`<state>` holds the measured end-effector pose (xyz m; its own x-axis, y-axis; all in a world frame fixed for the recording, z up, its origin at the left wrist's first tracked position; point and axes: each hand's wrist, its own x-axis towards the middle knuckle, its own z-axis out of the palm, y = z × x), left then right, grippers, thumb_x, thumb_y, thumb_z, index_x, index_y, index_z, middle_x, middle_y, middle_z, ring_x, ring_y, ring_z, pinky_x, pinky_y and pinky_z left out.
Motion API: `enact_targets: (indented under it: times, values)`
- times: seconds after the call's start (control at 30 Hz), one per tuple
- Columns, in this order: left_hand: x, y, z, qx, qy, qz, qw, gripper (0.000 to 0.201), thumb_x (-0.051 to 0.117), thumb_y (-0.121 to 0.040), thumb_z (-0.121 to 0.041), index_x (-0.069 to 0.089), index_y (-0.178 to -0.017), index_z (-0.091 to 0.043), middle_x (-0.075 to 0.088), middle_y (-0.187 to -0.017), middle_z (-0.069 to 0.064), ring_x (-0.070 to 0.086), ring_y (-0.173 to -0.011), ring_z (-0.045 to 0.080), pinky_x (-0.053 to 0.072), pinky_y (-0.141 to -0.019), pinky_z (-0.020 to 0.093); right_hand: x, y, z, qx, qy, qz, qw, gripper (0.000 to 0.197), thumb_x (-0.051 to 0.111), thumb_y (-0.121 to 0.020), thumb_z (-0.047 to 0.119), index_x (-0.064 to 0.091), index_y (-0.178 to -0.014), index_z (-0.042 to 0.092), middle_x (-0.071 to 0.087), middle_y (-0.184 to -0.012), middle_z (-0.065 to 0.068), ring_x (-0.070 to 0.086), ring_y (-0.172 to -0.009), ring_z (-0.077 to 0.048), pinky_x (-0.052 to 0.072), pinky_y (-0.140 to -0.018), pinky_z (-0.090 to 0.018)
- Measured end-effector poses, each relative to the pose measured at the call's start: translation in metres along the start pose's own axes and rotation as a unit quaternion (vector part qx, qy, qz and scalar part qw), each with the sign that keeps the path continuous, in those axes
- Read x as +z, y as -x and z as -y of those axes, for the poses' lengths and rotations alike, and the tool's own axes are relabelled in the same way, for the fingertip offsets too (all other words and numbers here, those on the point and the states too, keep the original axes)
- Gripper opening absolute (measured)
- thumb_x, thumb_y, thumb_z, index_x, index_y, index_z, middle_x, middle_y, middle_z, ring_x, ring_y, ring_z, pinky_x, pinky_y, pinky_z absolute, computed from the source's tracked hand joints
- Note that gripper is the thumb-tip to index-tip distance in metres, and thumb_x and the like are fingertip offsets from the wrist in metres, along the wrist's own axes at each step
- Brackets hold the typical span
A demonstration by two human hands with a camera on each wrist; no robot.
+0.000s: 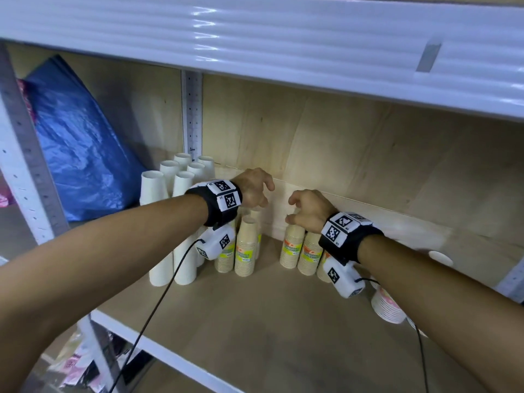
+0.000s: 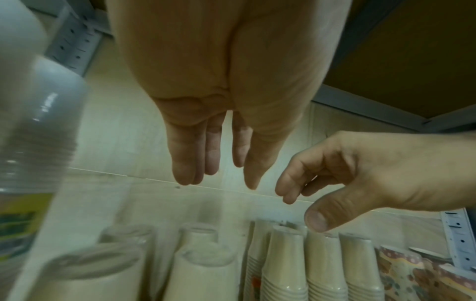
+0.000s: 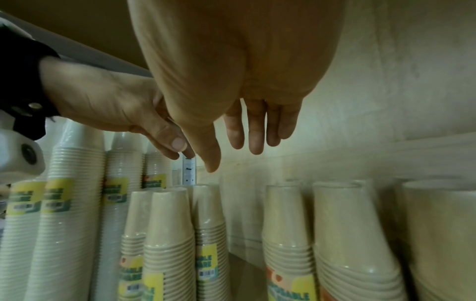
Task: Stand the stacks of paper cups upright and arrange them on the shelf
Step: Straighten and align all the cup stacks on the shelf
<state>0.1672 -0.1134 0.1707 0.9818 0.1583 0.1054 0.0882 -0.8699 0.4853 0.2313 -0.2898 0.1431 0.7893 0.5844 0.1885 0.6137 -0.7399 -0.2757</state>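
Observation:
Tall white cup stacks (image 1: 167,194) stand upright at the back left of the shelf (image 1: 255,321). Beside them stand tan cup stacks with yellow labels (image 1: 245,248), and further right tan stacks with orange labels (image 1: 292,245). My left hand (image 1: 265,194) hovers above the yellow-label stacks; in the left wrist view its fingers (image 2: 185,163) hang straight and hold nothing. My right hand (image 1: 292,211) hangs over the orange-label stacks (image 3: 288,234), fingers loose and empty. Its thumb (image 2: 316,220) sits just at the top of one stack (image 2: 324,256); whether it touches, I cannot tell.
A blue plastic bag (image 1: 82,143) leans in the shelf's back left corner. A short stack of patterned cups (image 1: 387,304) stands under my right forearm, with a white cup (image 1: 441,258) behind it. The upper shelf (image 1: 255,38) hangs low overhead. A perforated upright (image 1: 192,114) runs up the back wall.

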Motion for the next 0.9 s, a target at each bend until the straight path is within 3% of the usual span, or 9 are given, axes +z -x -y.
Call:
enact_targets:
  times: [0.13, 0.3, 0.43, 0.53, 0.63, 0.77, 0.9]
  values:
    - [-0.007, 0.012, 0.017, -0.034, -0.006, -0.017, 0.999, 0.044, 0.079, -0.079, -0.022, 0.062, -0.120, -0.023, 0.057, -0.119, 0.003, 0.058, -0.105, 0.021, 0.051, -0.090, 0.034, 0.007, 0.000, 0.019, -0.014, -0.001, 0.006, 1.000, 0.048, 0.075, -0.076, 0.034, 0.062, -0.120, 0.021, 0.062, -0.120, -0.004, 0.058, -0.110, -0.022, 0.051, -0.092, -0.038]
    - [-0.006, 0.027, 0.028, -0.060, -0.043, -0.007, 0.997, 0.042, 0.077, -0.077, -0.030, 0.062, -0.116, -0.027, 0.057, -0.118, -0.001, 0.057, -0.095, 0.016, 0.045, -0.069, 0.024, 0.020, 0.000, 0.038, -0.026, -0.024, 0.021, 0.999, 0.043, 0.073, -0.078, 0.029, 0.062, -0.119, 0.018, 0.062, -0.118, -0.004, 0.059, -0.108, -0.023, 0.050, -0.087, -0.032]
    - [-0.001, 0.038, 0.032, -0.060, -0.082, 0.017, 0.995, 0.048, 0.075, -0.082, -0.039, 0.059, -0.123, -0.021, 0.051, -0.120, -0.002, 0.049, -0.095, 0.014, 0.039, -0.074, 0.025, 0.032, 0.000, 0.050, -0.023, -0.069, 0.046, 0.996, 0.038, 0.074, -0.075, 0.025, 0.063, -0.111, 0.018, 0.067, -0.108, -0.004, 0.063, -0.100, -0.025, 0.053, -0.085, -0.035]
    - [0.006, 0.041, 0.037, -0.070, -0.086, 0.027, 0.993, 0.048, 0.073, -0.083, -0.025, 0.056, -0.129, -0.017, 0.056, -0.126, 0.001, 0.052, -0.097, 0.016, 0.042, -0.074, 0.025, 0.041, 0.000, 0.058, -0.015, -0.095, 0.051, 0.994, 0.040, 0.078, -0.072, 0.031, 0.063, -0.107, 0.020, 0.067, -0.103, -0.002, 0.064, -0.096, -0.023, 0.054, -0.085, -0.036]
    - [0.011, 0.043, 0.039, -0.077, -0.081, 0.030, 0.993, 0.050, 0.071, -0.081, -0.014, 0.057, -0.130, -0.014, 0.058, -0.127, 0.004, 0.058, -0.108, 0.022, 0.046, -0.078, 0.027, 0.049, -0.002, 0.063, -0.016, -0.105, 0.048, 0.993, 0.037, 0.078, -0.070, 0.033, 0.064, -0.101, 0.020, 0.068, -0.099, -0.002, 0.064, -0.093, -0.024, 0.054, -0.083, -0.038]
    - [0.011, 0.045, 0.040, -0.066, -0.095, 0.010, 0.993, 0.046, 0.068, -0.084, -0.010, 0.058, -0.129, -0.011, 0.058, -0.129, 0.005, 0.057, -0.116, 0.024, 0.046, -0.084, 0.026, 0.061, -0.005, 0.066, -0.017, -0.105, 0.053, 0.993, 0.038, 0.076, -0.074, 0.032, 0.063, -0.107, 0.019, 0.067, -0.102, -0.003, 0.063, -0.096, -0.026, 0.047, -0.071, -0.031]
    - [0.014, 0.045, 0.048, -0.051, -0.110, 0.009, 0.993, 0.038, 0.068, -0.085, -0.008, 0.063, -0.123, -0.010, 0.061, -0.126, 0.005, 0.059, -0.112, 0.023, 0.049, -0.086, 0.028, 0.064, -0.007, 0.067, -0.016, -0.109, 0.048, 0.993, 0.038, 0.076, -0.076, 0.027, 0.062, -0.110, 0.017, 0.066, -0.108, -0.003, 0.062, -0.096, -0.024, 0.046, -0.072, -0.030]
